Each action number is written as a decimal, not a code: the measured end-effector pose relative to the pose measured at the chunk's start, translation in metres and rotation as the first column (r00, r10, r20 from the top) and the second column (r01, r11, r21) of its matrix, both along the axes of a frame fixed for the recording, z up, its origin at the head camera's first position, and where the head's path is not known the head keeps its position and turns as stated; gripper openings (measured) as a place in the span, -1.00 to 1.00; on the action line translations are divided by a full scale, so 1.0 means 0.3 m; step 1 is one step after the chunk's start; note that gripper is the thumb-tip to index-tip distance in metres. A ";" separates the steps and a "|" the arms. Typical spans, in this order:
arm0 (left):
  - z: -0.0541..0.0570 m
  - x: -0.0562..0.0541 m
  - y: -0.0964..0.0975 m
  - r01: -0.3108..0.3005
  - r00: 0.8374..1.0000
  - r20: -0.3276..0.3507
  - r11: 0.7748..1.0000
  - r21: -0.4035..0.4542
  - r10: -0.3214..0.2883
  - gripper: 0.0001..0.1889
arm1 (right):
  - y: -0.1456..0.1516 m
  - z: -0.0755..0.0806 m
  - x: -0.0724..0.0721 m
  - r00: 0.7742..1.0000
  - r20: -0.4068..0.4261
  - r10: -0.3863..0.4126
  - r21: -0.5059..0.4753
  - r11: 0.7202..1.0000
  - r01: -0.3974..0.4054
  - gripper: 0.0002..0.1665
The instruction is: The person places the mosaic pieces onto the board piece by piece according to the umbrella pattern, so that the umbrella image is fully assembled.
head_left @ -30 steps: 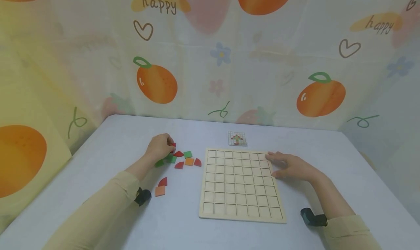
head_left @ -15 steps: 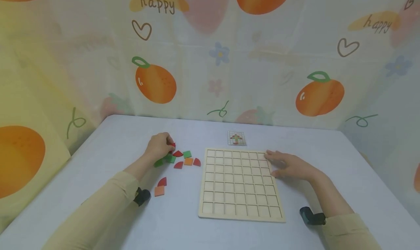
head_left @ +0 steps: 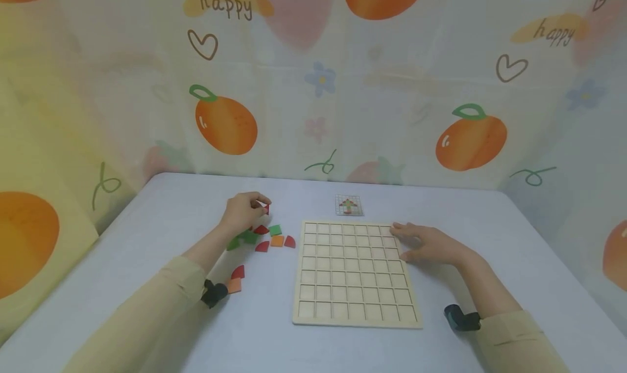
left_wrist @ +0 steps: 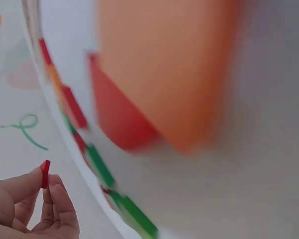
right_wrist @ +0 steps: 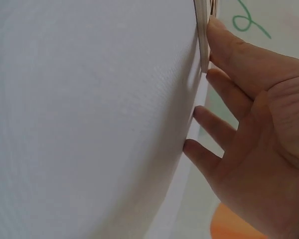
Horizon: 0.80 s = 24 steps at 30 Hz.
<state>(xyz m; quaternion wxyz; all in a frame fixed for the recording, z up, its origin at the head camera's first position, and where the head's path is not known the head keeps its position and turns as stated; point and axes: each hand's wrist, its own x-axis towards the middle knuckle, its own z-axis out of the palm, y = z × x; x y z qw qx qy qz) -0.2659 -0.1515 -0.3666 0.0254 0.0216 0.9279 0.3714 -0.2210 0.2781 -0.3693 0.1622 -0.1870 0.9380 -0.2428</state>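
Note:
My left hand (head_left: 241,211) pinches a small red tile (left_wrist: 45,175) between thumb and fingers, raised just over the loose tiles. Below and beside it lie green squares (head_left: 250,237), red quarter-round tiles (head_left: 262,246) and an orange square (head_left: 277,241). The square-grid wooden board (head_left: 356,279) lies flat in the middle of the table, its cells bare. At the board's upper right corner rests my right hand (head_left: 431,246), fingers extended, with thumb and fingertips touching the edge. In the right wrist view, its other fingers spread down toward the table.
Behind the board lies a small card (head_left: 348,205) printed with a coloured grid pattern. An orange tile (head_left: 235,285) and a red quarter-round (head_left: 238,272) sit apart, close to the left wrist. A fruit-print curtain (head_left: 313,90) hangs behind the white table.
My left hand has lifted slightly up and to the right, bringing the red tile away from the pile. The right hand stays at the board's edge. The head view has shifted a little.

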 end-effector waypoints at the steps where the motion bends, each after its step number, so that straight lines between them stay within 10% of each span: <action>1: 0.007 0.002 0.011 -0.002 1.000 0.016 1.000 0.017 0.002 -0.69 | -0.001 0.000 0.000 1.000 0.000 -0.001 0.000 1.000 0.001 -0.17; 24: 0.016 0.042 0.274 0.095 0.984 0.118 0.957 0.274 -0.131 -0.81 | 0.000 -0.004 -0.003 1.000 -0.001 0.006 -0.013 1.000 -0.006 -0.15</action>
